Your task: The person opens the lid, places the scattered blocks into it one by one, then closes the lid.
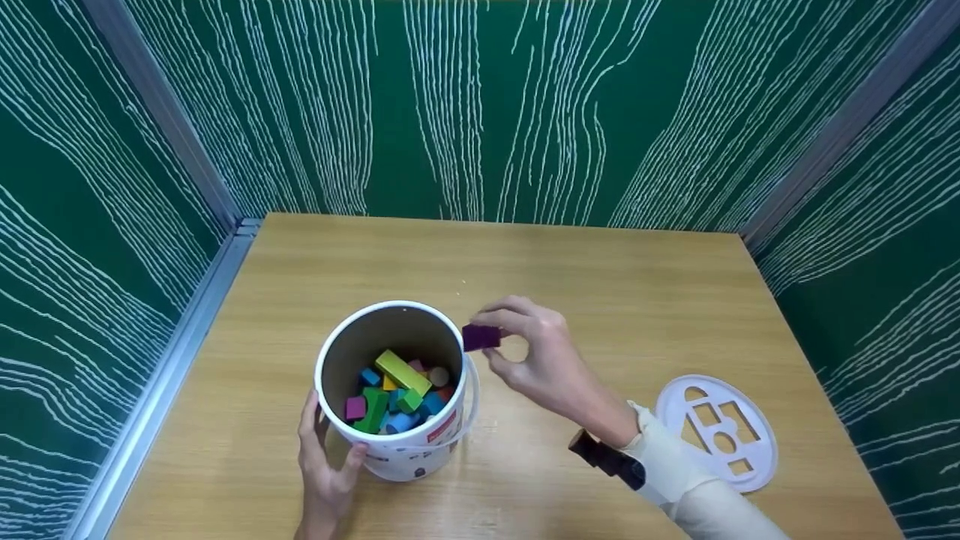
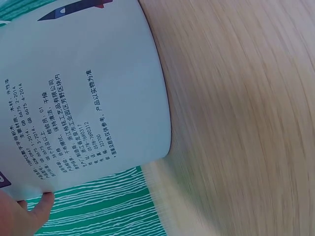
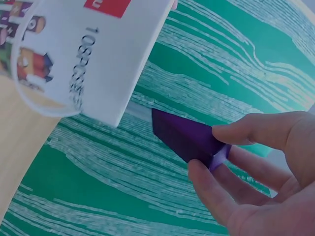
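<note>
My right hand point(image 1: 544, 360) pinches a dark purple block point(image 1: 481, 337) between thumb and fingers, right at the bucket's right rim. In the right wrist view, the purple block point(image 3: 184, 135) shows flat, angled faces, with the fingertips on its near end. A white bucket point(image 1: 411, 463) stands upright, holding several coloured blocks, among them a long yellow-green block point(image 1: 403, 373), a green block point(image 1: 373, 411) and a magenta block point(image 1: 355, 408). My left hand point(image 1: 328, 465) holds the bucket's near left side, thumb by the rim. Printed text covers the bucket wall point(image 2: 113, 108) in the left wrist view.
A white oval lid point(image 1: 763, 457) with shaped cut-outs lies on the wooden table point(image 1: 600, 277), right of my forearm. The bucket's handle point(image 1: 474, 397) hangs down its right side. Green walls point(image 1: 637, 127) with white wavy lines enclose the table at the back and sides.
</note>
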`<state>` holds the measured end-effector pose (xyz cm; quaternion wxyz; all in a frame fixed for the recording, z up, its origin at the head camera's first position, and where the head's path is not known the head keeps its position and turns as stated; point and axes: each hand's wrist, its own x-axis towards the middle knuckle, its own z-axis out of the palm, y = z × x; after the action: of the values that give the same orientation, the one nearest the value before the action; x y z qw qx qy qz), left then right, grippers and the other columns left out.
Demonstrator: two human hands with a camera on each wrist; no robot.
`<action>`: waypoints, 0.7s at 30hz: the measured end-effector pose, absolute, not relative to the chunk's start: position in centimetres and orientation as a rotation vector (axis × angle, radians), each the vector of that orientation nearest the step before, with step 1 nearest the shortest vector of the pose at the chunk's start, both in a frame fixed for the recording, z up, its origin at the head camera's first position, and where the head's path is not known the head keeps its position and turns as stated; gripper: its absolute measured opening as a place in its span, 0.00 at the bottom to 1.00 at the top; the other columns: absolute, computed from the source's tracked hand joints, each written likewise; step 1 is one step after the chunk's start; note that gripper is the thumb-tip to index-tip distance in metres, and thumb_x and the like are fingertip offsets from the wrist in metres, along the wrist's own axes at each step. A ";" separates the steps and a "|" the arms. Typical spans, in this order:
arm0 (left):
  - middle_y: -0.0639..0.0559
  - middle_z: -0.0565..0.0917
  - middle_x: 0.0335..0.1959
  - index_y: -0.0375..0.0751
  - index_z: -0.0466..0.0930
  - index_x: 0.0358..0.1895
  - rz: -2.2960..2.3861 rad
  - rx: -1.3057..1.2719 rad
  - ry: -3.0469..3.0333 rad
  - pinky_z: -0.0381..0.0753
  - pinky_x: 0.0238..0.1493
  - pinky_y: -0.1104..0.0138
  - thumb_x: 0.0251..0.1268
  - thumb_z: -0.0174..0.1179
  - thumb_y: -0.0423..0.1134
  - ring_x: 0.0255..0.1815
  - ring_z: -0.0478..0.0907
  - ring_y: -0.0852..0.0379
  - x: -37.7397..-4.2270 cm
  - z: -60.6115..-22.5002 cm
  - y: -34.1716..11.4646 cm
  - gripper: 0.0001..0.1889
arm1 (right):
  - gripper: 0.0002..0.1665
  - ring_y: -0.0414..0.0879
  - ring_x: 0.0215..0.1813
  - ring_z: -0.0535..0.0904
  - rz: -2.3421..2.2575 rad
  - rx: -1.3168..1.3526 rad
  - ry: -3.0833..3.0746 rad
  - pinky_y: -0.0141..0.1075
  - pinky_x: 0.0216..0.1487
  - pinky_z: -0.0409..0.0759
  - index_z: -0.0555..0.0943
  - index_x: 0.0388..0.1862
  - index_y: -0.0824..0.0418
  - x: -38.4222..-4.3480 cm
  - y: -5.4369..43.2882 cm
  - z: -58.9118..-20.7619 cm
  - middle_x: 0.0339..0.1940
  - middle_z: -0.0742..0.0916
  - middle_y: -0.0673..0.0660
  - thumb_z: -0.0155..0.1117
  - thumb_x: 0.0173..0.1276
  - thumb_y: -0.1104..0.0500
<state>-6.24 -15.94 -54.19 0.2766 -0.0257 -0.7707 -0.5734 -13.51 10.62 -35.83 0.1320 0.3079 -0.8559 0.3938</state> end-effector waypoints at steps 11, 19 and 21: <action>0.45 0.58 0.72 0.39 0.50 0.73 -1.534 -0.119 -2.041 0.61 0.65 0.67 0.46 0.62 0.27 0.69 0.57 0.47 -6.3 -54.4 -16.1 0.47 | 0.13 0.43 0.45 0.80 1.130 1.067 -2.596 0.28 0.46 0.79 0.86 0.40 0.61 -13.9 7.2 -37.4 0.44 0.83 0.55 0.65 0.57 0.71; 0.47 0.57 0.73 0.43 0.48 0.74 -1.542 -0.090 -2.071 0.62 0.65 0.68 0.48 0.62 0.29 0.70 0.56 0.49 -6.3 -54.5 -16.1 0.47 | 0.14 0.46 0.45 0.79 1.058 1.072 -2.743 0.30 0.45 0.80 0.87 0.41 0.60 -13.8 5.3 -38.6 0.46 0.82 0.56 0.65 0.57 0.70; 0.47 0.57 0.73 0.43 0.49 0.74 -1.548 -0.102 -2.057 0.61 0.65 0.69 0.48 0.62 0.29 0.70 0.56 0.52 -6.3 -54.4 -16.1 0.47 | 0.14 0.45 0.43 0.79 1.070 1.073 -2.738 0.29 0.44 0.80 0.87 0.40 0.60 -13.9 5.0 -38.8 0.45 0.81 0.57 0.64 0.56 0.72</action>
<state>-6.27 -16.11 -54.41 0.2789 -0.0381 -0.7667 -0.5770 -13.85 4.96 -38.85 0.0060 0.3429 -0.8750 0.3418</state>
